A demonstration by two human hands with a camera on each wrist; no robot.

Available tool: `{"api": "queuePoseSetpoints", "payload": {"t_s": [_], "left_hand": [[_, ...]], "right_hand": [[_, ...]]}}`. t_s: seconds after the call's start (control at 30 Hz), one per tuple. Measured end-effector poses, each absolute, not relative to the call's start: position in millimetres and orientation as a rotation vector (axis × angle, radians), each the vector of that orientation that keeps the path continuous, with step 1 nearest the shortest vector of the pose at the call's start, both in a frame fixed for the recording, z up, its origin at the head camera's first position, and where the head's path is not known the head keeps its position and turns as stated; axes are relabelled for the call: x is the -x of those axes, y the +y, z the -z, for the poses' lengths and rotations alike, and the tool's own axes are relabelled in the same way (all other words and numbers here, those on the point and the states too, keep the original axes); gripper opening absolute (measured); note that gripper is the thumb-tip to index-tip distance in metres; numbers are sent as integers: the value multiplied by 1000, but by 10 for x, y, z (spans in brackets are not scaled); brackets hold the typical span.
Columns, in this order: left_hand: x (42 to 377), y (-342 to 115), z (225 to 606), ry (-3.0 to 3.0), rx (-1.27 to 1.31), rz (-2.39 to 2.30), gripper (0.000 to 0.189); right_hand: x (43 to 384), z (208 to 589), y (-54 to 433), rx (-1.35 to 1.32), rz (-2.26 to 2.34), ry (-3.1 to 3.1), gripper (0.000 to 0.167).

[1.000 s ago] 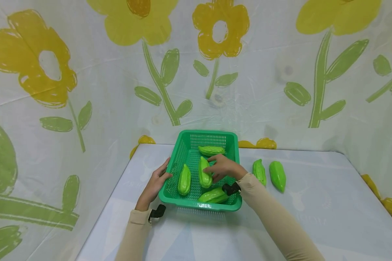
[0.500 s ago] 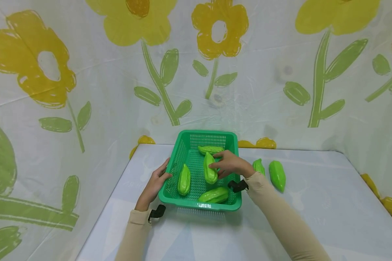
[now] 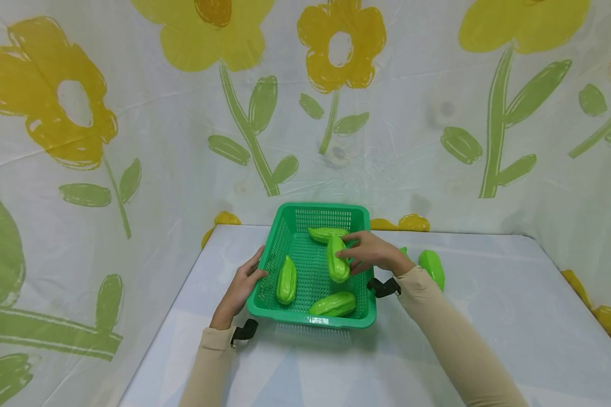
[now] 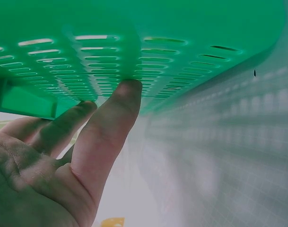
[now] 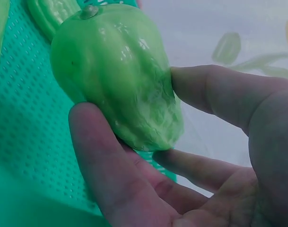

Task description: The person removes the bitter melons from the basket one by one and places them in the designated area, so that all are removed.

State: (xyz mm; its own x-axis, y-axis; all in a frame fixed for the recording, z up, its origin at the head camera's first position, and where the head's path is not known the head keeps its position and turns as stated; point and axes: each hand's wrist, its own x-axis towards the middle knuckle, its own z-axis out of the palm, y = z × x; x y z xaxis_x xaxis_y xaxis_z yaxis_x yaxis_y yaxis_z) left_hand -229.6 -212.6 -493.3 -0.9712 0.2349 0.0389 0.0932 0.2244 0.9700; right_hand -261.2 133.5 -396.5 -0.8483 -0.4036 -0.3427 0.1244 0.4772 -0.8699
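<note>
Over the right part of the green plastic basket [image 3: 313,323], my right hand [image 3: 370,251] holds a glossy green bitter melon [image 3: 338,260] between thumb and fingers. In the right wrist view, the fingertips press the sides of this bitter melon [image 5: 117,75], its stem end tilted away from the palm. My left hand [image 3: 240,289] is at the basket's left side. The left wrist view shows its thumb [image 4: 113,123] and fingers extended against the slotted outer wall [image 4: 101,59]. Inside the basket lie three more bitter melons, at left [image 3: 287,281], back [image 3: 327,234] and front [image 3: 332,304].
Right of the basket, a bitter melon [image 3: 432,268] lies on the pale tabletop [image 3: 489,316], and another is mostly hidden behind the right forearm. A flower-printed curtain [image 3: 407,141] hangs behind the table and at its left.
My right hand has drawn its bitter melon rightward and a little back, toward the basket's right rim. The left hand and the basket have stayed in place.
</note>
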Motion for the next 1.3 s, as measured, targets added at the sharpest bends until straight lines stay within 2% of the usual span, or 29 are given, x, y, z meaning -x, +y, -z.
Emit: {"api": "queuePoseSetpoints", "payload": {"t_s": [0.7,1.3], "left_hand": [[2317,-2138,4929,2362,-295,-1852,71],[2302,-2124,4927,2371,-305,-1857,72]], "right_hand": [[2599,3728,1829,253,1367,2248,81],[2561,3739,2490,214,1354,2326,81]]}}
